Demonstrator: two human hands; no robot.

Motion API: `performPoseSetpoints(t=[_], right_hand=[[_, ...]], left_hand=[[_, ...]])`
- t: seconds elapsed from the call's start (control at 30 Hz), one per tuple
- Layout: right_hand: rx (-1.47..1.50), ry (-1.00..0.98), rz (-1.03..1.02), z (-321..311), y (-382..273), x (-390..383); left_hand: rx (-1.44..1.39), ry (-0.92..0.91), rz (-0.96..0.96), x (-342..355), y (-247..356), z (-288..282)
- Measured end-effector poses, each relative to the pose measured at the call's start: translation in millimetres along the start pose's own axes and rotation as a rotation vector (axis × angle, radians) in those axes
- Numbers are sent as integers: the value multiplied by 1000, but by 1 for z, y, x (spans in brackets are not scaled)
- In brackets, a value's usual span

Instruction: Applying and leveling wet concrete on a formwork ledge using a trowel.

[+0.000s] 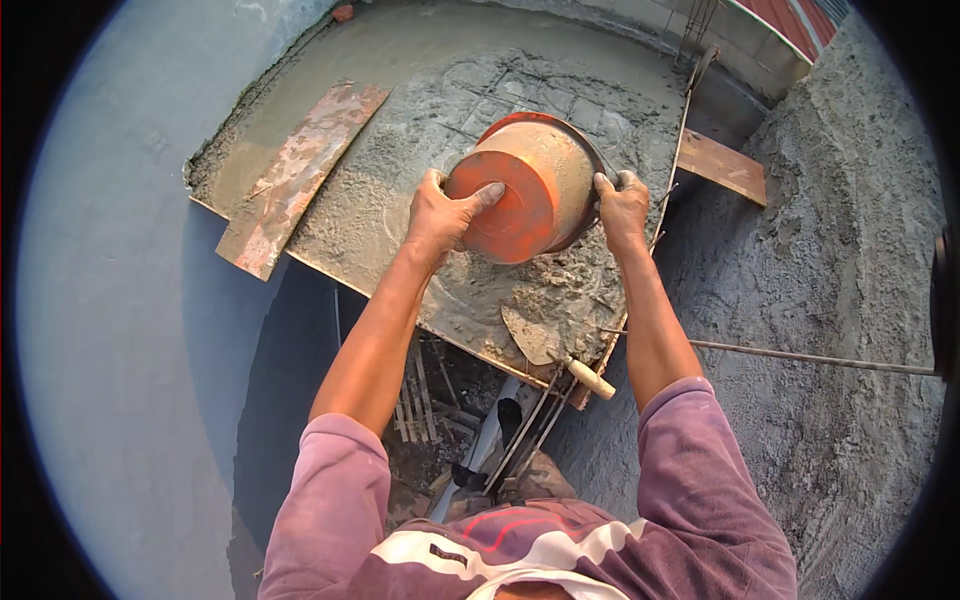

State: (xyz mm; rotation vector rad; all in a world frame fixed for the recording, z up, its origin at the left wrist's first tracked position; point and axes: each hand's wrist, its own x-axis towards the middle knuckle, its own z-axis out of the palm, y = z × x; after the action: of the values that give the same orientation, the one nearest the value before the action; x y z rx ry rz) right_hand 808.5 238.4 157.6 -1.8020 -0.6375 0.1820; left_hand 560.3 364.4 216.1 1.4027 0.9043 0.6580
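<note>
Both arms reach out over a slab of wet concrete [385,205], holding an orange bucket [505,200] tipped over with its base toward me. My left hand [443,215] grips the base edge, its thumb lying across the bottom. At the rim on the other side, my right hand [622,208] is closed on the bucket's edge near the wire handle. The bucket's mouth faces away, so its inside is hidden. Nearer to me, a trowel [530,335] with a pale wooden handle rests on the concrete, its handle sticking out past the board edge.
A mortar-smeared plank [300,180] lies across the slab's left side. Another short board [722,167] juts out at right. A thin rod [800,353] runs toward the rough wall [830,270]. Rebar ends [698,22] stand at the far corner. Below the near edge, the ground drops away.
</note>
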Motion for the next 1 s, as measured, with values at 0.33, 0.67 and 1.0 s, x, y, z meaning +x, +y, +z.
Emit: performPoseSetpoints(t=[0.33,0.67,1.0], right_hand=[[309,229,124,-18,20,19],[541,195,154,-37,6,19],[422,190,261,-26,39,-17]], left_hand=[[678,128,394,39,57,49],[876,111,396,19,109,70],[896,111,411,12,75,67]])
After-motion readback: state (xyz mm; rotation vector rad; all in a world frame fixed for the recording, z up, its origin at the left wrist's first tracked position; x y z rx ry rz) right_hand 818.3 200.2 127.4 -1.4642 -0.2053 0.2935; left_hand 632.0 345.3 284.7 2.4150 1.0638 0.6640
